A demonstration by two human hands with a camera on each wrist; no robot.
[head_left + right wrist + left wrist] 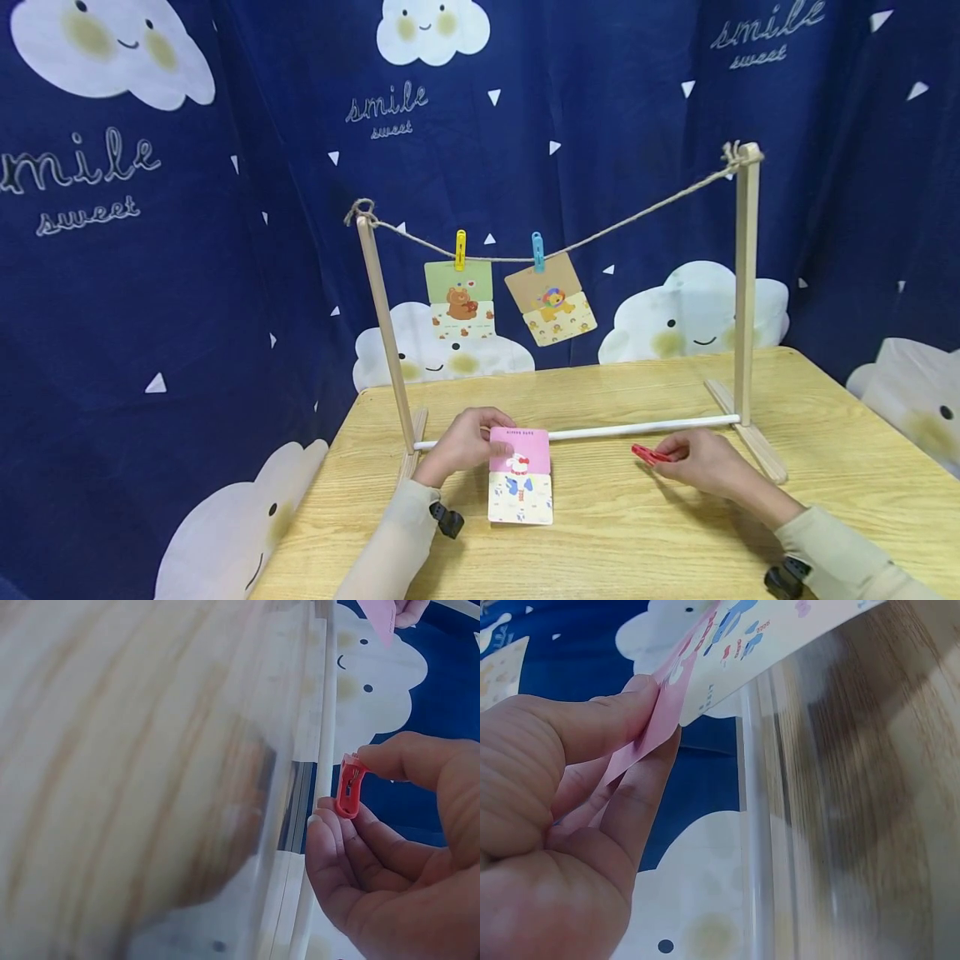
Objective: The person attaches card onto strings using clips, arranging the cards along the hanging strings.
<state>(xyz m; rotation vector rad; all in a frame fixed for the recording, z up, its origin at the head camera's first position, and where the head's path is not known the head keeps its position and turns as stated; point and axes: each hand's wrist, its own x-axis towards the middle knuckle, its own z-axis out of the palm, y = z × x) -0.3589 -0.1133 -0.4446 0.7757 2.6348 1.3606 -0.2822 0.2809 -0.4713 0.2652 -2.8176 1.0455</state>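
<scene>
Between thumb and fingers, my left hand pinches a pink and cream card with a white rabbit picture, held by its upper left edge above the table. The left wrist view shows the thumb on one face of the card and fingers behind it. My right hand pinches a red clothespin to the right of the card. In the right wrist view this clothespin sits between thumb and fingertips. A green bear card hangs from a yellow clothespin, and a tilted brown lion card from a blue clothespin.
A twine line sags between a left wooden post and a taller-looking right post. A white rod joins their feet low over the wooden table. Behind hangs a dark blue curtain with clouds.
</scene>
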